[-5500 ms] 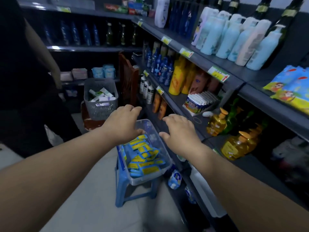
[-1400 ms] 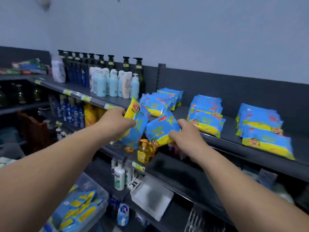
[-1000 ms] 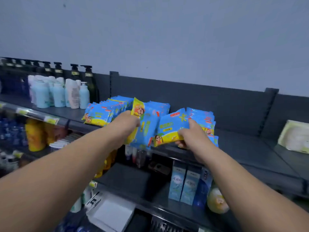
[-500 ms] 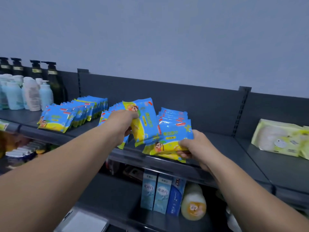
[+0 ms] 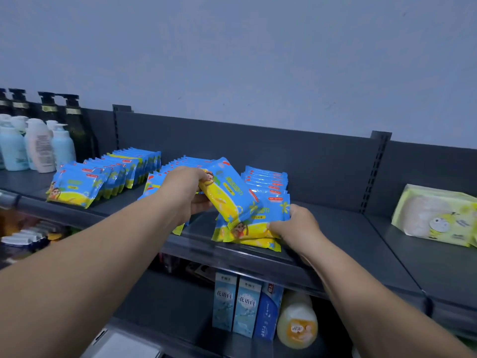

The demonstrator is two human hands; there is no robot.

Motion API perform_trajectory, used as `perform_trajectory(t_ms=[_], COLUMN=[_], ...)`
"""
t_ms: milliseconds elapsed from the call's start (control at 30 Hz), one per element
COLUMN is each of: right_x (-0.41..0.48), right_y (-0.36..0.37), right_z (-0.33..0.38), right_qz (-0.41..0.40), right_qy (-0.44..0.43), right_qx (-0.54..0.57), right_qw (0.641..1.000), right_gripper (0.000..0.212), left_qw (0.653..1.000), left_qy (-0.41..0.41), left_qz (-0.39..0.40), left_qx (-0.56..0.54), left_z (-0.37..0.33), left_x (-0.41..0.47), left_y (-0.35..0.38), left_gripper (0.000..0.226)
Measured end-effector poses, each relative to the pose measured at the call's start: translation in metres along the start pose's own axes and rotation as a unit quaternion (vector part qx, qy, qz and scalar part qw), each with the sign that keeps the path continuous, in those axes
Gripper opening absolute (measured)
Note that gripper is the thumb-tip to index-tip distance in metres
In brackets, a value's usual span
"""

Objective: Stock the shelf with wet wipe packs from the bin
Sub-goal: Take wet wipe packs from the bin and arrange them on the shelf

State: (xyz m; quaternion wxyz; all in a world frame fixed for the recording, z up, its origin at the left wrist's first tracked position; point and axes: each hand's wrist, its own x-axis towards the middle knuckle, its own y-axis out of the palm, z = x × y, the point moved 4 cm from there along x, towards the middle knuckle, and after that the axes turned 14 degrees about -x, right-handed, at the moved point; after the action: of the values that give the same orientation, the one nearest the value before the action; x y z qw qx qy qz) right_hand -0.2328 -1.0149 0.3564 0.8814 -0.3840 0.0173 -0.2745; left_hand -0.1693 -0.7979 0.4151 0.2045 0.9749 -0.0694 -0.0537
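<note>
Rows of blue and yellow wet wipe packs stand on the dark grey top shelf (image 5: pixel 343 228). My left hand (image 5: pixel 185 192) grips one wet wipe pack (image 5: pixel 227 195), tilted, above the gap between the middle row (image 5: pixel 167 177) and the right row (image 5: pixel 265 182). My right hand (image 5: pixel 294 226) holds the front wet wipe pack (image 5: pixel 253 223) at its right edge, and that pack rests on the shelf at the front of the right row. A left row (image 5: pixel 85 182) leans further left. The bin is out of view.
Pump bottles (image 5: pixel 38 146) stand at the shelf's left end. A pale green pack (image 5: pixel 436 215) lies on the right section. Below are blue cartons (image 5: pixel 237 306), a yellow bottle (image 5: pixel 296 321) and more goods at the lower left.
Both hands rose from the bin with a pack each and moved right along the shelf. The right hand's pack has come down onto the shelf at the front of the right row.
</note>
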Motion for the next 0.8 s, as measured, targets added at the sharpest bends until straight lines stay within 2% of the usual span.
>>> perform_trajectory(t_ms=[167,233,333,433,467,500,567,600,667,800], right_x=[0.014,0.021,0.025,0.027,0.027,0.025,0.023,0.022,0.018,0.008], right_y=[-0.007,-0.008,-0.008,-0.01,-0.011,-0.012,-0.014,-0.014,-0.011,-0.006], right_z=[0.006,0.005,0.002,-0.006,-0.008,-0.009,-0.009,-0.007,-0.004,0.005], right_qz=[-0.059,-0.049,-0.014,0.029,0.049,0.072,0.108,0.124,0.158,0.213], right_qy=[-0.006,-0.001,0.012,0.019,0.022,0.025,0.037,0.044,0.054,0.045], right_qx=[-0.074,-0.066,0.009,0.045,0.05,0.059,0.061,0.055,0.057,0.037], right_qw=[0.995,0.997,1.0,0.998,0.997,0.995,0.992,0.99,0.984,0.975], right_gripper=[0.017,0.017,0.02,0.022,0.022,0.022,0.026,0.029,0.037,0.037], left_qw=[1.0,0.999,0.996,0.987,0.973,0.945,0.86,0.825,0.786,0.74], left_qy=[-0.004,-0.033,-0.085,-0.093,-0.081,-0.073,-0.062,-0.058,-0.06,-0.049], left_qz=[-0.017,-0.005,0.02,0.014,0.008,0.007,0.016,0.025,0.042,0.072], left_qx=[0.0,0.003,0.036,0.132,0.214,0.32,0.506,0.562,0.613,0.666], left_z=[0.006,0.012,0.027,0.039,0.039,0.038,0.035,0.035,0.039,0.048], left_x=[0.008,0.013,0.019,0.03,0.033,0.034,0.031,0.03,0.03,0.034], left_y=[-0.004,-0.005,-0.004,-0.01,-0.013,-0.015,-0.012,-0.008,-0.002,0.006], left_gripper=[0.012,0.013,0.008,0.013,0.02,0.031,0.054,0.061,0.063,0.054])
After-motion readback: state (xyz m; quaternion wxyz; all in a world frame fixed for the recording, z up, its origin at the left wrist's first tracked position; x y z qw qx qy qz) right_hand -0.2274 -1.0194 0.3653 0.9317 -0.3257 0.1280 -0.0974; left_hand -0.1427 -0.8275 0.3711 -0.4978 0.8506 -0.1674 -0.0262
